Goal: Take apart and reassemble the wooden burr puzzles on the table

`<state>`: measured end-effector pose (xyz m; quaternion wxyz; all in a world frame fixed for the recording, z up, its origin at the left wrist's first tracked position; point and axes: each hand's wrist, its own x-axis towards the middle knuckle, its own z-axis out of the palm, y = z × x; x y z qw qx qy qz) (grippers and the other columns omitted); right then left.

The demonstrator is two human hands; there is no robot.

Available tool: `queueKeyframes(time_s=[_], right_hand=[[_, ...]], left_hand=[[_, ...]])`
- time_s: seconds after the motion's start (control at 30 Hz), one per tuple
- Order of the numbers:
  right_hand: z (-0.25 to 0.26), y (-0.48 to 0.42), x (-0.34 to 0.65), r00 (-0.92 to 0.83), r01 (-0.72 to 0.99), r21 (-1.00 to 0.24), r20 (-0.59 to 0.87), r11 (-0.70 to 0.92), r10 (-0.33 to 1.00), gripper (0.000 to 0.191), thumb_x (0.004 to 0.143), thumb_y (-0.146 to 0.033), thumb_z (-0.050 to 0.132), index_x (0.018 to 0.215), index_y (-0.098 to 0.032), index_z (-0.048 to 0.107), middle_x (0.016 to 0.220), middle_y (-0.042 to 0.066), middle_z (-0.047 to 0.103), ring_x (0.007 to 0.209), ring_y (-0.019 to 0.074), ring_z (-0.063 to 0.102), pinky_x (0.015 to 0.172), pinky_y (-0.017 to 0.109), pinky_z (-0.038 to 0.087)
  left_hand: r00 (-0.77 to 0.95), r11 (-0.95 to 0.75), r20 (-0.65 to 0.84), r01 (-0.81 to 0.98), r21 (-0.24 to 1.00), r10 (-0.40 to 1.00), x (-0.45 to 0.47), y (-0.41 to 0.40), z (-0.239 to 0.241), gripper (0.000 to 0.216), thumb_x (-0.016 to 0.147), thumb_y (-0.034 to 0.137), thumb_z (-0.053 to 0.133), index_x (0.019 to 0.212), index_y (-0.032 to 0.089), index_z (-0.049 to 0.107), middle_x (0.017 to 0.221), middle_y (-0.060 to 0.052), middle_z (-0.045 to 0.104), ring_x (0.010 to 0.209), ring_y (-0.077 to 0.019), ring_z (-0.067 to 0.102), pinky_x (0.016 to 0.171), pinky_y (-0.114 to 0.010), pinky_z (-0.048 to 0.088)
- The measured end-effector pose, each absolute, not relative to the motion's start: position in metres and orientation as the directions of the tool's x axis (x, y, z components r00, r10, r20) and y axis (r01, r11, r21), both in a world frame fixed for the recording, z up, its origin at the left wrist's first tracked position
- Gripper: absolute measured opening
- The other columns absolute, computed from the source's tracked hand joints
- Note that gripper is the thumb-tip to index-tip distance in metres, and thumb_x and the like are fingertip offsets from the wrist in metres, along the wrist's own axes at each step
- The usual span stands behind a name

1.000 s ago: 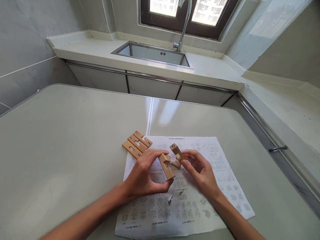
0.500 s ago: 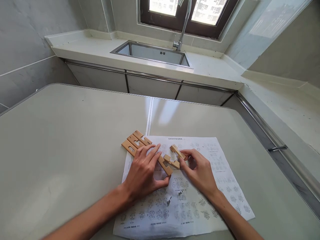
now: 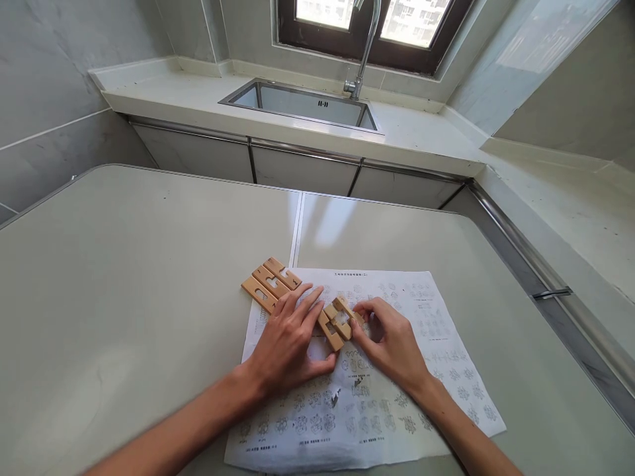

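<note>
My left hand (image 3: 288, 334) bends over a notched wooden puzzle piece (image 3: 334, 342), its thumb at the near end and its fingers by the far end. Against the right side of that piece lies a second notched piece (image 3: 343, 329). My right hand (image 3: 394, 340) pinches a third notched piece (image 3: 346, 305) at its right end, close alongside the second. Three more wooden pieces (image 3: 271, 283) lie side by side beyond my left hand, partly covered by its fingers. Under the hands is a sheet of printed diagrams (image 3: 397, 423), torn in small spots near its middle.
The sheet lies on a pale table (image 3: 124, 277) with a seam down its far half. Past the table, a counter (image 3: 169, 92) holds a sink (image 3: 297, 102) and a tall faucet (image 3: 364, 59) below a window. A metal-edged counter runs along the right.
My right hand has moved slightly left. The two pieces near it, apart and angled before, now lie close together beside the piece at my left hand, which stays nearly still.
</note>
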<state>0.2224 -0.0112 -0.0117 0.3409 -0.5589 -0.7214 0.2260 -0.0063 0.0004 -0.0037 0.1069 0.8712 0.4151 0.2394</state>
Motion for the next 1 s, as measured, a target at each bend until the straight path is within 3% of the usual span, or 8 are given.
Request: queueKeyframes(time_s=[0.6, 1.0], right_hand=[[-0.016, -0.014, 0.22, -0.264, 0.657, -0.64, 0.302, 0.399, 0.916, 0.002, 0.099, -0.023, 0.063, 0.1, -0.024, 0.061, 0.087, 0.001, 0.065, 0.075, 0.0184, 0.062, 0.069, 0.031, 0.049], [-0.018, -0.017, 0.219, -0.412, 0.566, -0.649, 0.312, 0.508, 0.856, 0.008, 0.107, -0.027, 0.059, 0.112, -0.024, 0.064, 0.102, 0.007, 0.069, 0.087, 0.0217, 0.066, 0.076, 0.036, 0.055]], left_hand=[[0.561, -0.647, 0.323, 0.675, 0.353, 0.762, -0.008, 0.001, -0.008, 0.07, 0.084, 0.04, 0.077, 0.145, 0.011, 0.056, 0.151, -0.018, 0.062, 0.147, -0.0408, 0.048, 0.12, -0.055, 0.045], [0.537, -0.637, 0.344, 0.672, 0.378, 0.77, -0.009, 0.001, -0.015, 0.063, 0.094, 0.05, 0.074, 0.143, 0.015, 0.055, 0.14, -0.016, 0.067, 0.132, -0.0381, 0.056, 0.109, -0.054, 0.051]])
